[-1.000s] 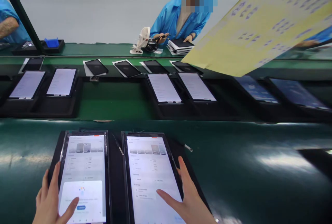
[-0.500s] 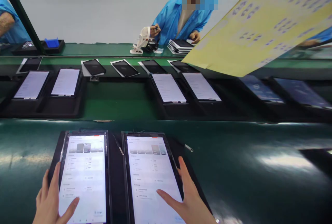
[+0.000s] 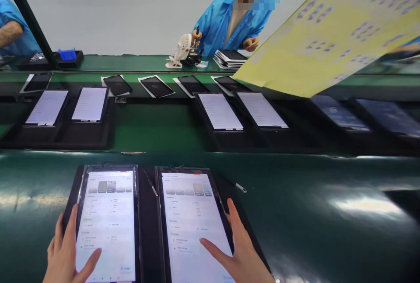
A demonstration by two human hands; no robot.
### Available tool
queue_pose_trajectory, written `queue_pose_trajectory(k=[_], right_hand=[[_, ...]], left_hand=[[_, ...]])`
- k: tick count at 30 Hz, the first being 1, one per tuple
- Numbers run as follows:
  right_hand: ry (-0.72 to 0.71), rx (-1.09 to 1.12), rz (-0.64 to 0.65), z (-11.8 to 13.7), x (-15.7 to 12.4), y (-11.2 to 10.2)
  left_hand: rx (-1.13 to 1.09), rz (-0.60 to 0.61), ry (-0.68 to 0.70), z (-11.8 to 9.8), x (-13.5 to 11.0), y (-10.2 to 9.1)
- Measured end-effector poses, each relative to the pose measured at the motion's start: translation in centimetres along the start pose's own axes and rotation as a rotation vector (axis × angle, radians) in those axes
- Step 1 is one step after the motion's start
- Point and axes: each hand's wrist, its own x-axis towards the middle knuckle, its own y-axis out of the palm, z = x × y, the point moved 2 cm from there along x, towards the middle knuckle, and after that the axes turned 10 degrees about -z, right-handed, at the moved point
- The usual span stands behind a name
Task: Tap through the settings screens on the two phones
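Near the front desk edge, two lit tablets lie side by side in a black tray. Left hand open, fingers along left tablet edge, thumb on screen. Right hand open, thumb on right tablet, gripping nothing. Judgement: tap lightly with thumb tips, fingers steadying the edges, avoid stray touches. Yellow sheet hangs overhead.

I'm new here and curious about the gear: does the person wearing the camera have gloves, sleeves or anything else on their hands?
Both the left hand and the right hand are bare: no gloves and no finger cots. No sleeve reaches into view at either wrist. Something small and pale shows at the right wrist at the bottom edge, too cut off to identify. No rings are visible on the fingers.
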Motion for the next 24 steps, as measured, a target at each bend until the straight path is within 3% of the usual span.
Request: queue_pose_trajectory(k=[24], right_hand=[[-0.019,0.005,0.007,-0.61,0.20,0.18]], left_hand=[[0.013,-0.008,0.004,0.09,0.06,0.05]])
